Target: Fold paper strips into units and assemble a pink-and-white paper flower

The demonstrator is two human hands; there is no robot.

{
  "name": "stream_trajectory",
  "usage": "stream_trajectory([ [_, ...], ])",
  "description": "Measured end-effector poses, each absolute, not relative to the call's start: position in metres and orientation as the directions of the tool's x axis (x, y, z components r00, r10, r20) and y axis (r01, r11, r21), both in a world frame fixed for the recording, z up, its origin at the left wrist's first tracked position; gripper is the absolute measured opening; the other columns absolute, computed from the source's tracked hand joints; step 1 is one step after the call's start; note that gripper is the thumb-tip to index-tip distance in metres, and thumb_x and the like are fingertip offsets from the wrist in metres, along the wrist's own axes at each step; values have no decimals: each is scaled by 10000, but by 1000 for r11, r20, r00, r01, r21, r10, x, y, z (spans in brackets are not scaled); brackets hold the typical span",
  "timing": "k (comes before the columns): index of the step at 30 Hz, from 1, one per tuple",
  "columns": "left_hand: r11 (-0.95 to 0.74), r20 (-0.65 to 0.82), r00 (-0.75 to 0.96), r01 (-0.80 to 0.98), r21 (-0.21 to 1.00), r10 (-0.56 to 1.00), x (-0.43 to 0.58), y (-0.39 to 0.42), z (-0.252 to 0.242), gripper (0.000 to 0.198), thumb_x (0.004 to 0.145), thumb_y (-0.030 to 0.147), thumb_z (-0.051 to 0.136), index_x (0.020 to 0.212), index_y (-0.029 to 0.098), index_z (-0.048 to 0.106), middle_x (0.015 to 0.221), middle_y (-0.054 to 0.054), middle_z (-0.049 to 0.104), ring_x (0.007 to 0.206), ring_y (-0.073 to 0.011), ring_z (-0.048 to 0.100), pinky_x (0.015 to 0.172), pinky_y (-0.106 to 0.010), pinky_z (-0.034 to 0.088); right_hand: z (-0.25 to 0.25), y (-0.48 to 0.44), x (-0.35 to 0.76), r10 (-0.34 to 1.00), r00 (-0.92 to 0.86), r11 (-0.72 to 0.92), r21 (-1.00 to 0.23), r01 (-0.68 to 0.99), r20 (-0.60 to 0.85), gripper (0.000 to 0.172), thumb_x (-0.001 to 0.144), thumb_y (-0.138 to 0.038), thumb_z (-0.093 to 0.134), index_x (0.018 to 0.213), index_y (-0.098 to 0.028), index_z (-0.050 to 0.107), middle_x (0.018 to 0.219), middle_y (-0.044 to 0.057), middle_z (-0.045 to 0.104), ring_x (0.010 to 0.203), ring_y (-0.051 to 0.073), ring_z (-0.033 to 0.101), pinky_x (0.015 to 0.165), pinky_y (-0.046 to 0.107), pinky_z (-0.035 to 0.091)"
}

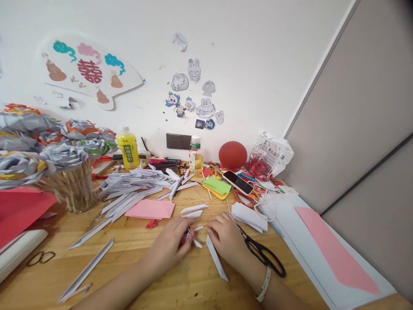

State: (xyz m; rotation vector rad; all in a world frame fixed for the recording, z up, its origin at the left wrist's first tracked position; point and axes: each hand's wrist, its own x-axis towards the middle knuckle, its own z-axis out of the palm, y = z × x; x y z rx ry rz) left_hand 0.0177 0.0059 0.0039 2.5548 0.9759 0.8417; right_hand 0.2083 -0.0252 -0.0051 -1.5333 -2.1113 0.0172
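A small pink-and-white folded paper piece (187, 236) sits in my left hand (172, 242), whose fingers are closed round it. White paper points stick out from it toward the right. Close beside it my right hand (227, 237) has its fingers bent together at the upper end of a folded white paper strip (217, 259), which slants down toward me. The exact grip on that strip is partly hidden by the thumb. Black-handled scissors (266, 254) lie by my right wrist, partly behind it. Two white folded strips (192, 214) lie just beyond my hands.
A heap of folded strips (135, 185), pink paper (151, 209), green notes (217, 185), white slips (249, 217) and a phone (238, 182) spread across the table. Paper flowers (64, 157) on sticks stand left. Two bottles (128, 148) and a red balloon (232, 155) are by the wall.
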Motion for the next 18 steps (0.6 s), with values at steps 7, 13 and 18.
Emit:
stream_trajectory([
  [7,-686,386,580,495,533,717,19,8,1,211,794,251,540,992,188,569,907,-70,620,886,-212,580,791,-341,492,-7,-25,206,877,-274,397,-275,875,395,111,802,-108,554,785,-200,613,792,2,612,787,173,483,779,317,328],
  [13,-659,426,515,457,597,744,19,9,-3,350,780,239,547,1128,211,530,1126,-93,610,1062,-229,553,909,-374,457,-7,-24,207,885,-244,374,-293,880,397,106,811,-109,551,786,-193,610,788,6,605,801,172,485,782,312,325],
  [18,-593,354,507,459,661,786,19,15,-10,348,791,274,545,1136,225,554,1109,-72,649,1025,-226,594,902,-378,467,-7,-23,207,869,-286,412,-272,870,404,113,813,-116,548,779,-200,615,772,3,612,783,171,484,776,318,320],
])
